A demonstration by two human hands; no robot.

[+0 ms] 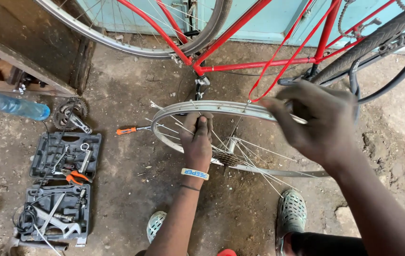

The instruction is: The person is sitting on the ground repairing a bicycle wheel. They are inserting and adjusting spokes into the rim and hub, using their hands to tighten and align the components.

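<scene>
Head camera, looking down on a dirt workshop floor: I hold a bare bicycle wheel rim (221, 108) upright in front of me, its loose spokes (259, 150) fanning out from the hub and sprocket (226, 157) near the middle. My left hand (197, 140) reaches in through the spokes, fingers curled shut around the near part of the rim's left half, a pale wristband (195, 173) on the wrist. My right hand (318, 121) sits on the top right edge of the rim, blurred; its fingers look bent over the metal, but I cannot tell how firmly they close. The rim stands between my two sandalled feet (291, 212) and a red bicycle frame (259, 64) that leans just beyond it. An orange-handled screwdriver (129, 130) lies on the ground just left of the rim. Farther left, an open black tool case (65, 154) holds spanners and orange pliers, a second case below it. A crank with chainring (72, 114) and a blue plastic bottle (10, 105) lie nearby.
</scene>
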